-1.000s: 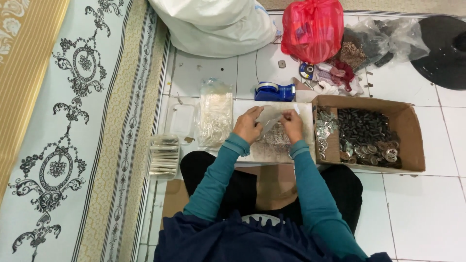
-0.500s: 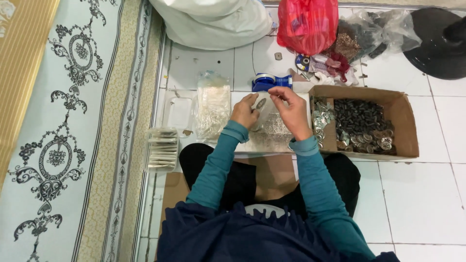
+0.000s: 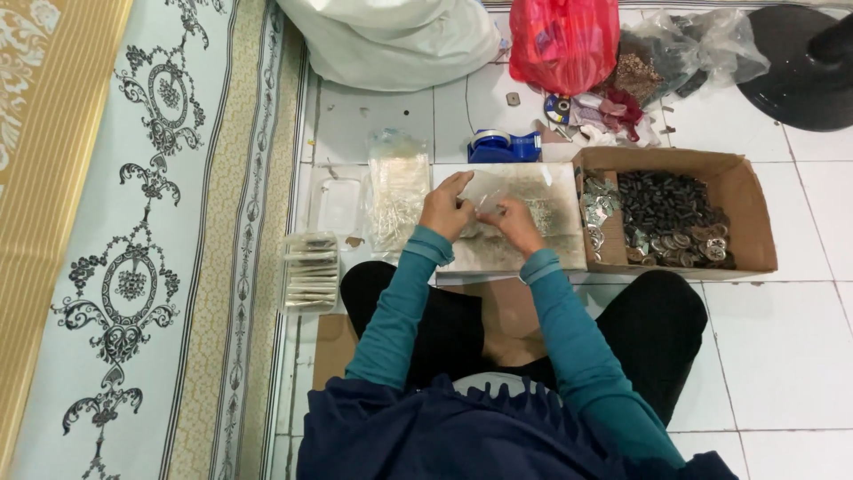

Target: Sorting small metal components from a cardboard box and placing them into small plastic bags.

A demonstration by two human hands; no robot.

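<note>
My left hand [image 3: 447, 209] and my right hand [image 3: 511, 220] meet over a white board [image 3: 560, 244] that lies on the floor in front of my knees. Both pinch a small clear plastic bag [image 3: 485, 190], which they hold just above the board. Small silvery parts lie scattered on the board under my hands. What is inside the bag is too small to tell.
An open cardboard box [image 3: 742, 191] of dark and silvery metal parts stands to the right. Left of the board lie a pack of clear bags [image 3: 397, 187] and a stack of filled packets [image 3: 309, 271]. A blue tape dispenser [image 3: 502, 145], red bag [image 3: 562, 36] and white sack [image 3: 391, 36] lie behind; a patterned carpet [image 3: 133, 222] lies left.
My hands have come down and closer together over the board. The right hand, raised half a second ago, now sits lower beside the left.
</note>
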